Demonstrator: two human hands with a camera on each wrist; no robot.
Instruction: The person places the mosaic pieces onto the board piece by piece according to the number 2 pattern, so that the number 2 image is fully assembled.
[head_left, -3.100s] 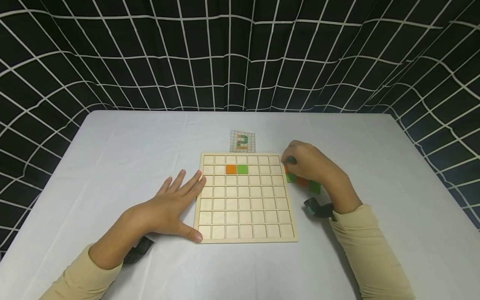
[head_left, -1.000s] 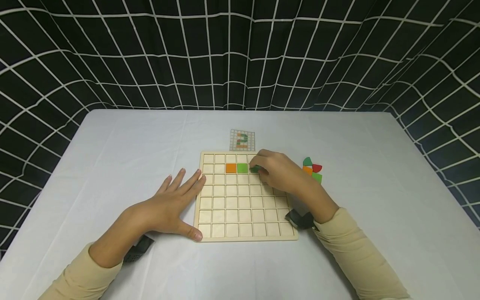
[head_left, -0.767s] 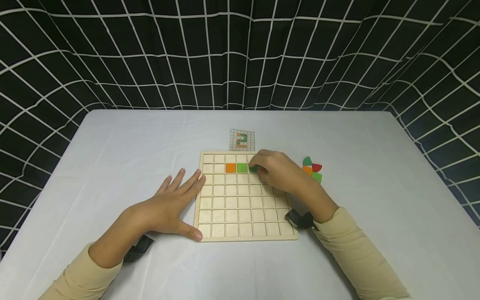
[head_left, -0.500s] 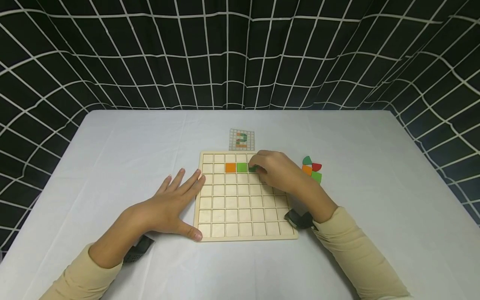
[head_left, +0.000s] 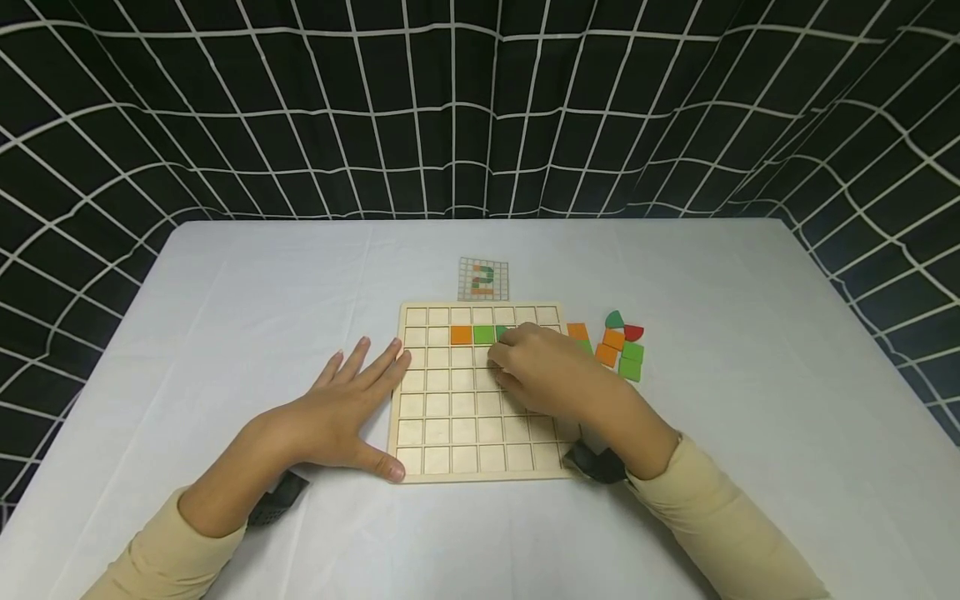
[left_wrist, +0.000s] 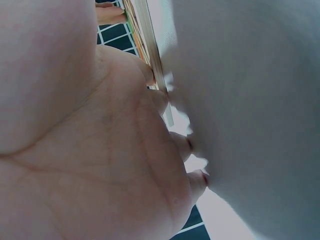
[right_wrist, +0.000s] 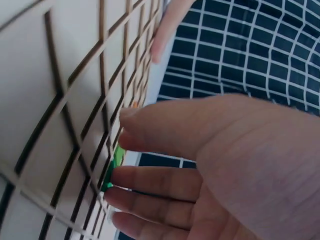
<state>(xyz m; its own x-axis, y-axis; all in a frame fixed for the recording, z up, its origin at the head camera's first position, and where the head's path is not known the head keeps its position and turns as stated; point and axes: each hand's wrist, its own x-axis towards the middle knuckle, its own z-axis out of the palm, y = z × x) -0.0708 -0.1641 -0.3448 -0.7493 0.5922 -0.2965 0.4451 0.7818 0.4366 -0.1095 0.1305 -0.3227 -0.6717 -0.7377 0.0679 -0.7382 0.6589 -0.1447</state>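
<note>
A wooden grid board lies on the white table. In its second row from the far edge sit an orange square tile, a light green square tile and a dark green tile, side by side. My right hand is over the board and partly hides the dark green tile. In the right wrist view its fingers are fairly straight, close to the dark green tile, and nothing shows between thumb and fingers. My left hand is spread, with fingertips and thumb tip at the board's left edge.
Right of the board lie several loose tiles: orange squares, light green squares, a red rounded piece and a dark green rounded piece. A small pattern card lies beyond the board. A dark netted curtain hangs behind.
My right hand brought the dark green tile from the loose pieces to the board, then let go and drew slightly toward me, uncovering it partly. The left hand stays put.
</note>
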